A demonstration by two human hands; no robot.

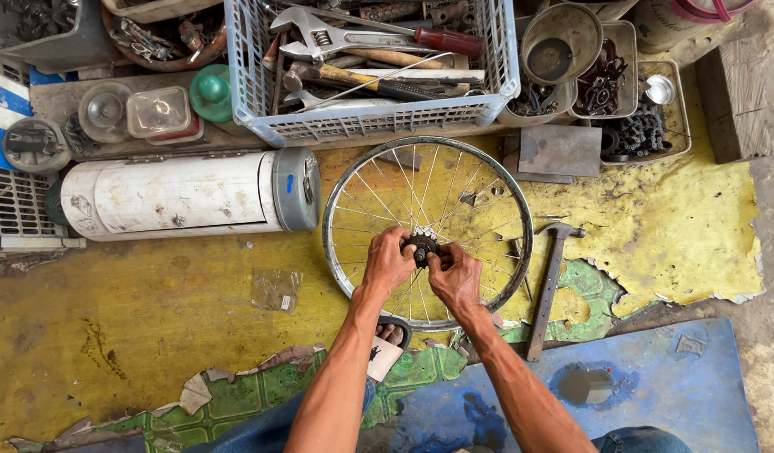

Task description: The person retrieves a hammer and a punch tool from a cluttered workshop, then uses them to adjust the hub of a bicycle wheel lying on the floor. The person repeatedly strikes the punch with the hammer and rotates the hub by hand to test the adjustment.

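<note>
A spoked bicycle wheel rim [336, 189] lies flat on the yellow floor [135, 294]. At its centre is a dark hub with a small sprocket [421, 248]. My left hand [387, 262] grips the hub from the left side. From the right, my right hand [456, 275] pinches the same hub with its fingertips. Both forearms reach in from the bottom of the view, and the hands hide the lower part of the hub.
A hammer [548, 285] lies just right of the wheel. A white cylinder tank [181, 193] lies to the left. Behind the wheel stands a plastic basket [496, 80] of wrenches and tools, with tins of parts [601, 80] at its right. A blue sheet [655, 386] covers the near floor.
</note>
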